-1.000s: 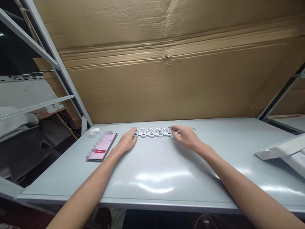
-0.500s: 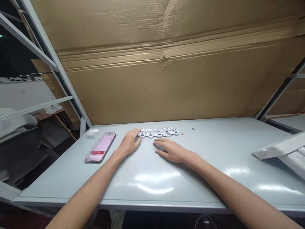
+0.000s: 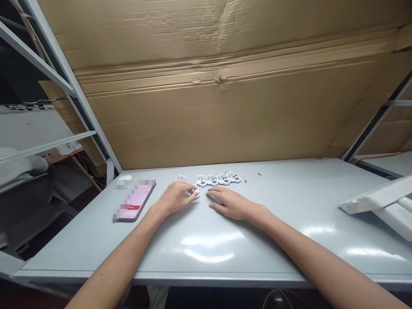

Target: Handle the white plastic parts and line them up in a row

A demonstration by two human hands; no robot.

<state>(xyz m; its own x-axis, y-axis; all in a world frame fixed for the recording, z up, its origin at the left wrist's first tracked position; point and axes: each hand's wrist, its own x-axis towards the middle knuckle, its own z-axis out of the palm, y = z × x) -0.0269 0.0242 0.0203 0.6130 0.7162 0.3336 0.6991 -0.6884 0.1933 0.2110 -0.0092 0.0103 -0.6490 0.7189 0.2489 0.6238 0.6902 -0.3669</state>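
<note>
My left hand is closed, thumb and fingers pinching a small white plastic piece with a ring-shaped end. Most of that piece is covered by the fingers. Just behind the hand, another white piece shows partly. Several similar white ring-ended pieces lie side by side in a row beyond both hands. My right hand rests on the tabletop in front of that row, fingers stretched to the left and slightly apart, with nothing visible in it.
A phone lies left of my left hand, near a white rounded object. Tiny red and black bits lie right of the row. White packaging sits far right. A cardboard wall closes the back.
My left hand has drawn one white piece out of the row's left end, nearer to me. Another white piece now shows behind that hand. The right hand stays put.
</note>
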